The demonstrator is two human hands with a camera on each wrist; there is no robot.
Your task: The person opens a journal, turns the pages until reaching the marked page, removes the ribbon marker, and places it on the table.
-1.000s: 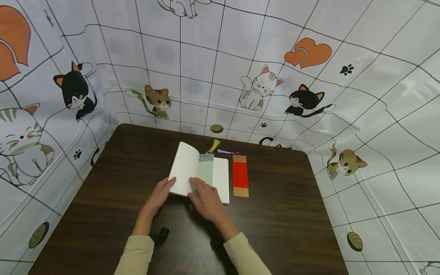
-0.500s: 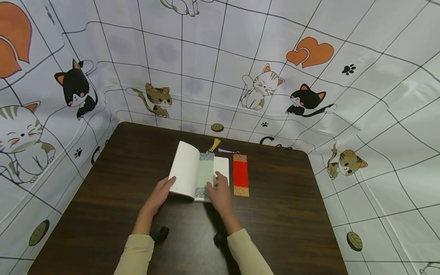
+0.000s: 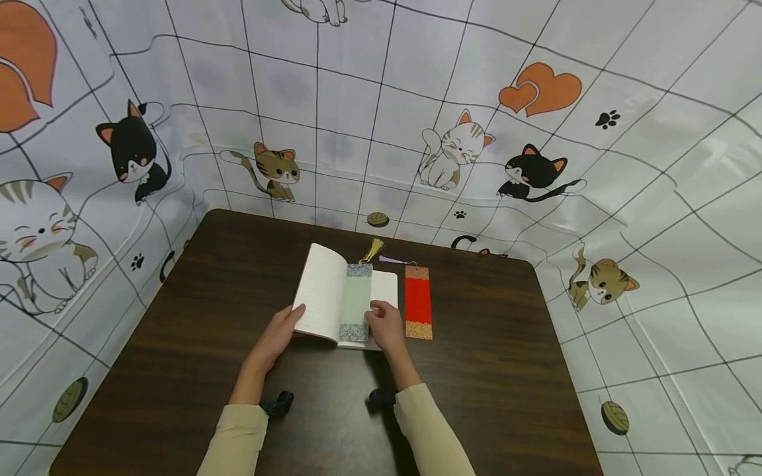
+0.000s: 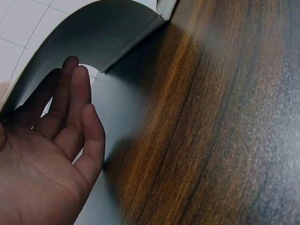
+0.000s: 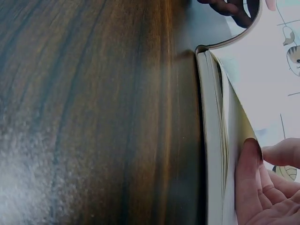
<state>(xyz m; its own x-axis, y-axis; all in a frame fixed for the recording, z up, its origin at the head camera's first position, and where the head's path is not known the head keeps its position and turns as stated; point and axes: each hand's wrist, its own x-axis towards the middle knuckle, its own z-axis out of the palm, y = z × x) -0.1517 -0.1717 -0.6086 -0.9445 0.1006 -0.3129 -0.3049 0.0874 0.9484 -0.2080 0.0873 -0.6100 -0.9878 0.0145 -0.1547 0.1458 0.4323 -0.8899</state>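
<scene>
An open notebook lies near the table's far side, its left part raised and curved. My left hand holds that raised side, thumb on the page and fingers behind the cover, as the left wrist view shows. A pale green bookmark with patterned grey-blue ends lies along the notebook's middle, its yellow tassel past the top edge. My right hand pinches the bookmark's right edge between thumb and fingers. In the right wrist view this hand is beside the page stack.
A red bookmark with gold ends lies just right of the notebook, its lilac tassel pointing left. The dark wooden table meets a white cat-print curtain at the back and sides.
My right hand has moved right from the notebook's inner fold to the green bookmark's right edge, its fingers closing into a pinch there. The left hand keeps its hold.
</scene>
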